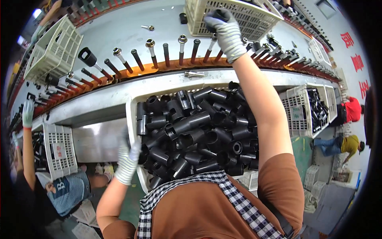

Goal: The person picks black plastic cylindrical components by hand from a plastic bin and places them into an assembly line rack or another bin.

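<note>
My right hand (227, 35), in a white-and-grey striped glove, is raised over the conveyor at the near side of a cream plastic crate (194, 16). Its fingers are curled round a short black tube (219, 16). Smeared by motion, my gloved left hand (128, 159) is beside the left rim of a large cream crate (133, 131) in front of me; whether it holds anything cannot be made out. Many cut and notched black tubes (193, 123) fill that crate in a loose heap.
A curved row of upright red-and-black pegs bears metal sockets (182, 39) and a black tube (87, 57). Loose metal fittings (194, 74) lie on the bench edge and the surface behind (148, 27). Crates (59, 153) flank me; a co-worker's gloved hand (28, 113) is at far left.
</note>
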Demonstrator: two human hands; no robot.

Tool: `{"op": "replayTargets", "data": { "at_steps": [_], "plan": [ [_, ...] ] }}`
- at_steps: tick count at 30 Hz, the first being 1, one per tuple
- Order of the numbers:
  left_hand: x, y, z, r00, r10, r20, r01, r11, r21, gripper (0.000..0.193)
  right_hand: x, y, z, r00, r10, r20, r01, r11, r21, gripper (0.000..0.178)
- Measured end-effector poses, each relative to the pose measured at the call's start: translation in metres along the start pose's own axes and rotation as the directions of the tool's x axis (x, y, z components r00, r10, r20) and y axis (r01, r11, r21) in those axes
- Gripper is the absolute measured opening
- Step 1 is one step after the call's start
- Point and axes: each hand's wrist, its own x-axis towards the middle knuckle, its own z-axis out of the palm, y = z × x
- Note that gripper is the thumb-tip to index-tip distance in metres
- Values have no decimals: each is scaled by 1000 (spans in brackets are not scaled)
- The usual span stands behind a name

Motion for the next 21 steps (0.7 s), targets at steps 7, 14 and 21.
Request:
{"op": "replayTargets", "data": {
  "at_steps": [7,14,21],
  "plan": [
    [-15,-12,16,992,40,-121,-44,999,-31,51,-8,72,111,987,141,80,-130,983,-131,45],
    [-7,9,24,979,104,-176,-74,983,169,43,-21,70,147,976,134,173,-79,954,-289,45],
    [41,75,20,893,448,44,-408,764,500,28,-63,11,77,670,435,601,165,702,-692,55]
  ]
}}
